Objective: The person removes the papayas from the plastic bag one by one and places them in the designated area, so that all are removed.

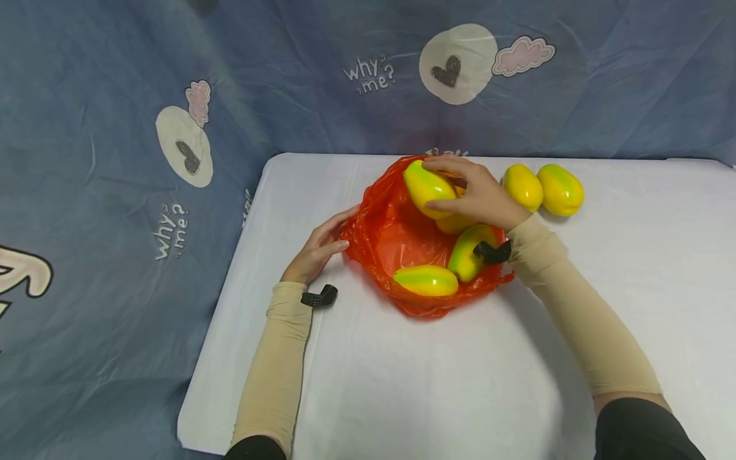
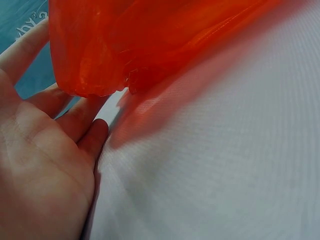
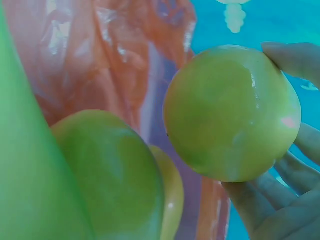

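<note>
My right hand [image 1: 480, 195] grips a yellow-green mango [image 1: 428, 188] between thumb and fingers, over the far part of a red plastic bag [image 1: 397, 236]. In the right wrist view the held mango [image 3: 232, 115] shows its rounded end. Inside the wide-mouthed bag lie more mangoes, one near the front [image 1: 427, 281] and one at the right [image 1: 468, 255]; others are partly hidden under the held one. At the bag's left side, my left hand [image 1: 316, 250] rests with its fingers extended along the plastic. The left wrist view shows those fingers [image 2: 82, 117] partly behind the red film.
Two more mangoes [image 1: 522, 185] [image 1: 560, 190] lie side by side on the white table [image 1: 644, 268], right of the bag. Blue printed cloth [image 1: 322, 76] hangs behind the table and along its left side. A black wrist mount [image 1: 493, 252] overlaps the bag's right edge.
</note>
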Available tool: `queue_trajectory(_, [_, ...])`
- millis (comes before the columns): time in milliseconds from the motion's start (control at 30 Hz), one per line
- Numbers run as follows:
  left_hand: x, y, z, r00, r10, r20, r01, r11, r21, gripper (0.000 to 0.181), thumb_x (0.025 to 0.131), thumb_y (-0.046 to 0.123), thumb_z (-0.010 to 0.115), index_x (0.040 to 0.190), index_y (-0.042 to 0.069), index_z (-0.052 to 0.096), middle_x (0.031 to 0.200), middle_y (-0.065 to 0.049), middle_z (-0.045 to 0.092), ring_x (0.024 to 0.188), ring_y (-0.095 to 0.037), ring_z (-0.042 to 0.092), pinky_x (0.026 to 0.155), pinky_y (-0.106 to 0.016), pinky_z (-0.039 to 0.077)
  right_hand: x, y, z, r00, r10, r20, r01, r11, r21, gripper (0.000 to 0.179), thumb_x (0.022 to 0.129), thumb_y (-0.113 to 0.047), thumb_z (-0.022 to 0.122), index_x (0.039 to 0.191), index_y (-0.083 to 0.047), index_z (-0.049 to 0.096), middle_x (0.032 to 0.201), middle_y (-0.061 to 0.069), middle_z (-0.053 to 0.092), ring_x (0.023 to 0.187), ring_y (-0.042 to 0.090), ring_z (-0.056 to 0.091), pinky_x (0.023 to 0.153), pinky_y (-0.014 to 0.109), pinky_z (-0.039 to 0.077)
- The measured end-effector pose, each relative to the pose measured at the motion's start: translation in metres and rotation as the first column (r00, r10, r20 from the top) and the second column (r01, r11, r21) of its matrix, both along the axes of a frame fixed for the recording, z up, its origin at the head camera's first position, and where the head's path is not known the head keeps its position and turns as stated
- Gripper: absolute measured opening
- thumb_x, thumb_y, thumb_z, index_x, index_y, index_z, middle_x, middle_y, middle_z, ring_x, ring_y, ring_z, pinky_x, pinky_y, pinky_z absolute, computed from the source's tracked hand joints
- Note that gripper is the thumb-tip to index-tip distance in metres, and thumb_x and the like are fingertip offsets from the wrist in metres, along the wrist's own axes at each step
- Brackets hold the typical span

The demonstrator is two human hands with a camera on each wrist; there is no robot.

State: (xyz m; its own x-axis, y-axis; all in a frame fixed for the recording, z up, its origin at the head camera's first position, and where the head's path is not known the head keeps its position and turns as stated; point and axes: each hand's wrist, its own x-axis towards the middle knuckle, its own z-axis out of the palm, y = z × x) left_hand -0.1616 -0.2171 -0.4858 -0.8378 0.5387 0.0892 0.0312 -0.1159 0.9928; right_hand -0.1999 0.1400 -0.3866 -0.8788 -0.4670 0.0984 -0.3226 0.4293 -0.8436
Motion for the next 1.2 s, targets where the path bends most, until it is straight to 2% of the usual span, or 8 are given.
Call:
queue_trajectory(67, [0.000,0.000,0.000,1.000,0.000,0.000,0.000,1.000,-0.001,0.066,0.094,0.004,0.055,0.158,0.008,0.041,0.168,-0.005,0.036,0.156,-0.023,0.032,0.124,-0.028,0.036,0.003,0.004,0.002,1.000,-0.018,0.015,0.019,0.999,-0.036,0.070,0.085,-0.021,0.085,0.149,-0.018,0.056,0.157,0.001,0.052,0.151,0.022,0.040,0.123,0.049,0.038])
queue_trajectory(167, [0.000,0.001,0.000,1.000,0.003,0.000,-0.003,1.000,-0.002,0.066,0.094,0.005,0.055,0.158,0.008,0.041,0.168,-0.005,0.036,0.156,-0.023,0.032,0.124,-0.028,0.036,0.007,0.010,0.005,0.999,-0.043,0.032,0.046,0.996,-0.079,0.068,0.086,-0.020,0.084,0.149,-0.021,0.057,0.157,-0.003,0.051,0.145,0.019,0.047,0.122,0.046,0.041])
queue_trajectory(300, [0.000,0.001,0.000,1.000,0.007,-0.003,-0.007,1.000,-0.006,0.066,0.093,0.005,0.055,0.158,0.009,0.041,0.168,-0.004,0.036,0.156,-0.024,0.032,0.124,-0.028,0.036,0.014,0.018,0.008,0.996,-0.081,0.024,0.084,0.990,-0.112,0.066,0.086,-0.019,0.084,0.147,-0.024,0.059,0.154,-0.006,0.053,0.137,0.016,0.052,0.120,0.042,0.043])
queue_trajectory(467, [0.001,0.001,0.000,1.000,0.011,-0.010,-0.011,1.000,-0.012,0.066,0.094,0.005,0.055,0.158,0.009,0.041,0.168,-0.004,0.037,0.156,-0.024,0.032,0.123,-0.028,0.037,0.020,0.028,0.010,0.992,-0.125,0.032,0.129,0.976,-0.177,0.065,0.086,-0.014,0.084,0.146,-0.020,0.060,0.153,-0.003,0.054,0.137,0.017,0.052,0.121,0.044,0.043])
queue_trajectory(600, [0.000,0.001,0.000,1.000,0.013,-0.008,-0.013,1.000,-0.016,0.066,0.094,0.004,0.054,0.158,0.008,0.041,0.168,-0.004,0.037,0.155,-0.024,0.033,0.123,-0.028,0.038,0.023,0.036,0.010,0.988,-0.153,0.030,0.155,0.963,-0.221,0.065,0.086,-0.009,0.082,0.147,-0.016,0.059,0.153,0.001,0.054,0.139,0.017,0.052,0.119,0.039,0.045])
queue_trajectory(767, [0.001,0.001,0.000,1.000,0.015,0.001,-0.015,1.000,-0.018,0.066,0.093,0.006,0.055,0.158,0.008,0.041,0.168,-0.004,0.037,0.156,-0.024,0.033,0.123,-0.028,0.037,0.028,0.045,0.010,0.981,-0.190,0.036,0.193,0.942,-0.276,0.065,0.086,-0.005,0.082,0.146,-0.016,0.060,0.153,0.001,0.055,0.140,0.016,0.052,0.115,0.028,0.047])
queue_trajectory(900, [0.001,0.001,0.001,1.000,0.021,0.004,-0.021,0.999,-0.025,0.066,0.093,0.007,0.056,0.158,0.010,0.042,0.168,-0.003,0.037,0.156,-0.023,0.033,0.123,-0.029,0.037,0.032,0.053,0.010,0.974,-0.220,0.045,0.223,0.922,-0.315,0.065,0.086,-0.004,0.081,0.146,-0.015,0.060,0.153,0.001,0.055,0.140,0.016,0.052,0.114,0.024,0.048])
queue_trajectory(1200, [0.000,0.002,0.000,1.000,0.023,0.010,-0.023,0.999,-0.037,0.067,0.093,0.008,0.055,0.158,0.011,0.042,0.168,-0.003,0.037,0.155,-0.023,0.033,0.123,-0.029,0.037,0.043,0.071,0.003,0.965,-0.253,0.071,0.258,0.855,-0.450,0.064,0.083,0.005,0.080,0.144,-0.009,0.061,0.151,0.008,0.056,0.136,0.018,0.054,0.107,0.015,0.049])
